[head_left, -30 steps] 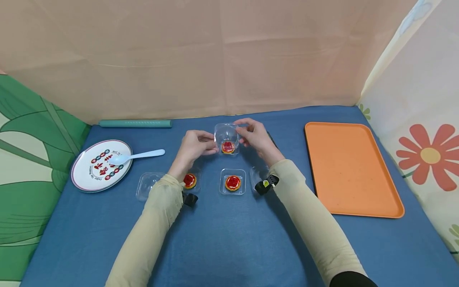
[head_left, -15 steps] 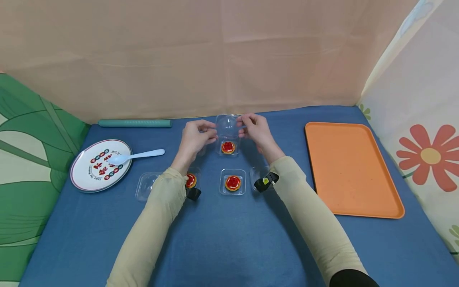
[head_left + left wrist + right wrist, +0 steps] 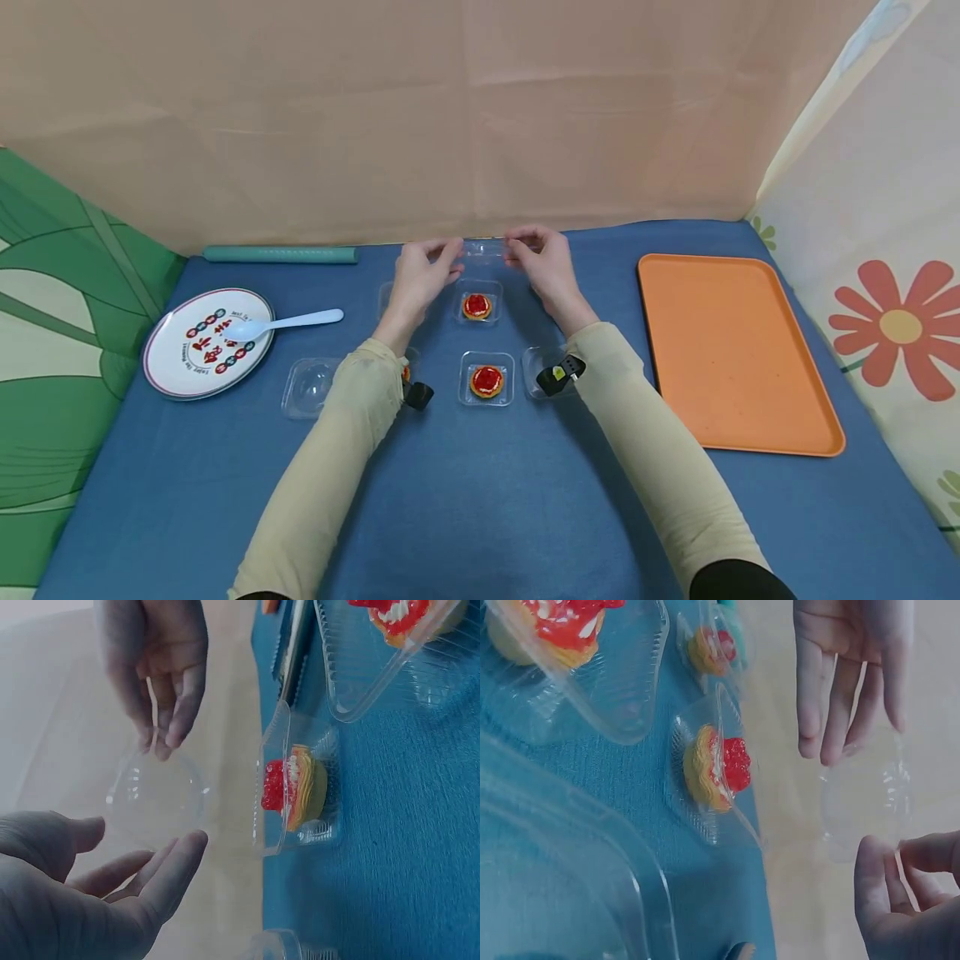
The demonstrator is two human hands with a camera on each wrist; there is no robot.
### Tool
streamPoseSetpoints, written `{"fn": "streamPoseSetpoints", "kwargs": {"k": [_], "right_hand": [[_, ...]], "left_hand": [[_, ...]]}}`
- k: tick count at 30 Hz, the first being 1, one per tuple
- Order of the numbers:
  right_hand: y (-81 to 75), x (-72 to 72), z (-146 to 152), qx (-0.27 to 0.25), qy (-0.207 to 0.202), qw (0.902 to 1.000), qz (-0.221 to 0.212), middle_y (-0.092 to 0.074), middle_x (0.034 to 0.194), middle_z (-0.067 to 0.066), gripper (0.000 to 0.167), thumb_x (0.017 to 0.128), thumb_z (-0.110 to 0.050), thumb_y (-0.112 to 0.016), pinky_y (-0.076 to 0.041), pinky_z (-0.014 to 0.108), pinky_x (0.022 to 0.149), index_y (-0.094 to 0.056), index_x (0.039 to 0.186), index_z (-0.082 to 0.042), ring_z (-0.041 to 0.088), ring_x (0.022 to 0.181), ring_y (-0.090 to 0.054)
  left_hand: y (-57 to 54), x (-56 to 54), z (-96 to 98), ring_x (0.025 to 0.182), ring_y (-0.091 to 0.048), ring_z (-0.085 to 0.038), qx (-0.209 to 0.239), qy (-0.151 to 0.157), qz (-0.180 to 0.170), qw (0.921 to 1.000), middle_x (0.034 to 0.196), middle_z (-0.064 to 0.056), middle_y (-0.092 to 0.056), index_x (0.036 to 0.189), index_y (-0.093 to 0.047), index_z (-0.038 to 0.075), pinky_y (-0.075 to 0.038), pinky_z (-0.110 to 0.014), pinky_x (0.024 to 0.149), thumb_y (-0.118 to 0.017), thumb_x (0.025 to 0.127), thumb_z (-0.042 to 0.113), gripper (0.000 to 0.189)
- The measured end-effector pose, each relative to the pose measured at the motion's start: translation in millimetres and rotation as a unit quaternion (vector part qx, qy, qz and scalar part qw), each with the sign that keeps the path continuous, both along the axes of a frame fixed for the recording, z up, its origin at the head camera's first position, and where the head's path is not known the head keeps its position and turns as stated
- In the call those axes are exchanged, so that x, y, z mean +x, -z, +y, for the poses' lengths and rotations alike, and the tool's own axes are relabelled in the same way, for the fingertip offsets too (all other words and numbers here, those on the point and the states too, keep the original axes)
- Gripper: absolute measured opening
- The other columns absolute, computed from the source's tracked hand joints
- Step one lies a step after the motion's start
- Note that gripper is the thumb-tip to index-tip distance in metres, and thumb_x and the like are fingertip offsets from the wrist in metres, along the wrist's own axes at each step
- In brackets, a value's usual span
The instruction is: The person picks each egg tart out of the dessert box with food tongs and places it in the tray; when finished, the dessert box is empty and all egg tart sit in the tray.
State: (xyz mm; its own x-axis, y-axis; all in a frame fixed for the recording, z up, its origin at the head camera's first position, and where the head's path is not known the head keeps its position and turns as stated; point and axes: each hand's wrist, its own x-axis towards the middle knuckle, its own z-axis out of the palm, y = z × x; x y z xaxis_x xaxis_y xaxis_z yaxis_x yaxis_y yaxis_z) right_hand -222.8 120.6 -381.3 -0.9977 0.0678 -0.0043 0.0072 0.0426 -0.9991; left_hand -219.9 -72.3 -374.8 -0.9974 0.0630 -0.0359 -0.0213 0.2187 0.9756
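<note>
While pinching a clear domed plastic lid (image 3: pixel 483 250) at its left side with the left-hand grip (image 3: pixel 417 282), also pinching its right side with the right-hand grip (image 3: pixel 551 279). Holding it up off the blue-cloth bench (image 3: pixel 480 492), above and apart from the clear square plastic container (image 3: pixel 495 287) at middle back. Got a round yellow tart with red topping (image 3: pixel 476 307) inside that. Nearer the front, see a matching square container (image 3: pixel 508 396) with a same-type tart (image 3: pixel 487 382). Can make out a third tart (image 3: pixel 406 373) by the left wrist, mostly hidden. Also clear plastic: one piece (image 3: pixel 303 390) beside the left sleeve (image 3: pixel 322 483), another (image 3: pixel 534 371) partly behind the right sleeve (image 3: pixel 660 442).

At far left, white round plate with red print (image 3: pixel 172 350); resting on it, pale blue plastic spoon (image 3: pixel 288 321), handle out past the rim. Behind, along the back edge, long teal cylinder (image 3: pixel 281 255). At far right, flat orange rectangular tray (image 3: pixel 742 354).
</note>
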Motion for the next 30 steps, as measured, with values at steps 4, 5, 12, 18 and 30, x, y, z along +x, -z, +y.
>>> {"fn": "streamPoseSetpoints", "kwargs": {"k": [4,5,12,18,30], "right_hand": [[1.3,-1.0,2.1,0.017,0.008,0.9998,0.002,-0.066,0.119,0.019,0.026,0.106,0.002,-0.064,-0.062,0.050,0.100,-0.065,0.130,0.012,0.032,0.094,-0.072],[1.6,-1.3,2.5,0.021,0.010,0.9997,0.000,-0.065,0.120,0.019,0.027,0.105,0.002,-0.065,-0.062,0.049,0.100,-0.064,0.131,0.011,0.029,0.092,-0.072],[4.9,-7.2,8.5,0.002,0.023,0.9997,-0.010,-0.066,0.123,0.025,0.034,0.103,0.007,-0.066,-0.063,0.050,0.098,-0.063,0.135,0.014,0.013,0.078,-0.069],[7.8,-9.3,19.8,0.009,0.040,0.9989,-0.025,-0.066,0.121,0.023,0.034,0.103,0.005,-0.067,-0.061,0.053,0.100,-0.064,0.137,0.013,0.014,0.080,-0.070],[21.5,-9.6,38.9,0.069,0.059,0.9946,-0.051,-0.067,0.122,0.024,0.032,0.105,-0.001,-0.067,-0.064,0.043,0.098,-0.067,0.135,0.009,0.033,0.103,-0.074]], "left_hand": [[2.1,-5.7,4.5,0.111,-0.072,-0.045,-0.024,0.002,0.008,0.9997,0.126,-0.023,-0.070,0.141,-0.066,-0.005,-0.065,-0.035,0.094,-0.066,0.109,0.012,0.037],[2.6,-7.5,5.7,0.110,-0.072,-0.044,-0.035,0.003,0.012,0.9993,0.126,-0.023,-0.070,0.142,-0.066,-0.005,-0.065,-0.034,0.092,-0.066,0.108,0.010,0.037],[3.2,-18.6,15.0,0.095,-0.076,-0.033,-0.149,0.010,0.047,0.9877,0.121,-0.018,-0.073,0.139,-0.070,-0.001,-0.054,-0.020,0.071,-0.068,0.107,0.010,0.035],[7.3,-26.6,27.2,0.102,-0.067,-0.032,-0.195,0.033,0.063,0.9783,0.126,-0.019,-0.072,0.134,-0.073,-0.002,-0.056,-0.039,0.091,-0.067,0.106,0.008,0.031],[13.8,-26.8,45.2,0.105,-0.065,-0.029,-0.233,0.109,0.029,0.9659,0.144,-0.015,-0.066,0.141,-0.069,0.002,-0.053,-0.043,0.094,-0.049,0.113,0.011,0.035]]}}
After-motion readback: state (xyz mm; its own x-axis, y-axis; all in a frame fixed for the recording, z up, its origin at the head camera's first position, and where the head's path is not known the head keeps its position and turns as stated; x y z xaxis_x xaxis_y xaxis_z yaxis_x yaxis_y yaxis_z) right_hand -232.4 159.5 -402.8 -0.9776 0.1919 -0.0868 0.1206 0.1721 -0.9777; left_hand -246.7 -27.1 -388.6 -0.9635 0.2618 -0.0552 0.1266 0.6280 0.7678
